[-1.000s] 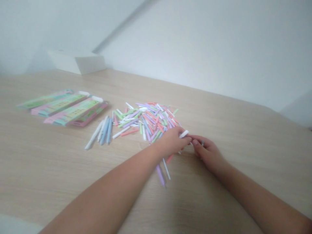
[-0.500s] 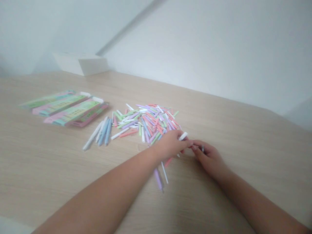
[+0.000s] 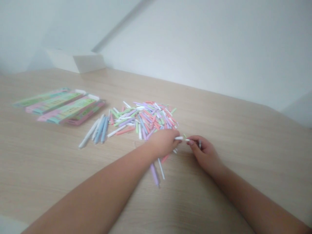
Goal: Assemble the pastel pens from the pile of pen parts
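In the head view, the left hand (image 3: 163, 143) is closed at the near edge of a pile (image 3: 146, 118) of pastel pen parts and grips a white tube (image 3: 180, 138). The tube projects from the left fingers toward the right hand (image 3: 204, 152), and its far end reaches that hand's fingertips (image 3: 191, 142); contact cannot be confirmed. The two hands stand just apart, with the tube spanning the gap. The right hand is pinched on a small grey part (image 3: 200, 144), too small to identify. A lilac pen (image 3: 154, 174), a white stick (image 3: 161, 169) and a coral piece (image 3: 165, 158) lie on the tabletop (image 3: 219, 195), below and beside the left hand. Blue and white pens (image 3: 97, 130) lie left of the pile. Further left lie pen packs (image 3: 58, 107); their print is too blurred to read. A white box (image 3: 75, 61) stands beyond the far edge of the tabletop.
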A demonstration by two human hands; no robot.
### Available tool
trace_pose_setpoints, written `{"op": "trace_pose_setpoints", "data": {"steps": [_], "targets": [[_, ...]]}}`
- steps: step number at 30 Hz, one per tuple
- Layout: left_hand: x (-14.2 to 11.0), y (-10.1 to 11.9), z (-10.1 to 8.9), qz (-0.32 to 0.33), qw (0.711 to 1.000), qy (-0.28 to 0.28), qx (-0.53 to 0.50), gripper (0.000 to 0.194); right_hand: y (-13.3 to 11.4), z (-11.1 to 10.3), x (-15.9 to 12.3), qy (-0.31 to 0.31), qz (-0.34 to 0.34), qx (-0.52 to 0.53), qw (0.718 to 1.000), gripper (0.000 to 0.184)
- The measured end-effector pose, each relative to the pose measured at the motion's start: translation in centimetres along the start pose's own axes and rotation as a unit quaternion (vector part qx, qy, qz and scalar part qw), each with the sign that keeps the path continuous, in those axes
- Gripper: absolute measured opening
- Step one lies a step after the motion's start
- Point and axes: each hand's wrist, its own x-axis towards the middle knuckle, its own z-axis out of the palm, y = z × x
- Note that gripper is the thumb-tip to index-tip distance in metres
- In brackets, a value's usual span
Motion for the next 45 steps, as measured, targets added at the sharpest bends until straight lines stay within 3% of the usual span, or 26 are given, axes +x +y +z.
{"op": "trace_pose_setpoints", "data": {"steps": [16,24,28,31,37,42,45], "targets": [[0.0,0.4,0.3,0.03,0.999,-0.026,0.029,0.032,0.0,0.2,-0.2,-0.024,-0.052,-0.032,0.998,0.025],[-0.3,0.6,0.0,0.017,1.0,-0.005,-0.007,0.029,0.1,0.2,0.0,0.001,-0.081,-0.034,0.996,0.021],[0.1,0.6,0.2,-0.003,0.995,0.023,-0.097,0.027,0.5,0.2,0.1,0.02,-0.081,-0.025,0.996,0.022],[0.7,0.5,0.5,-0.017,0.975,0.029,-0.219,0.024,0.4,0.1,0.3,0.034,-0.106,-0.015,0.994,0.021],[1.0,0.4,0.8,-0.027,0.904,-0.055,-0.422,0.029,0.1,-0.2,0.4,0.057,-0.148,0.002,0.987,0.016],[0.6,0.9,0.8,-0.031,0.854,-0.08,-0.513,0.033,0.3,-0.3,0.2,0.039,-0.15,0.012,0.988,0.015],[0.6,1.0,0.8,-0.05,0.843,-0.085,-0.53,0.039,0.3,-0.3,0.4,0.034,-0.164,-0.021,0.986,0.015]]}}
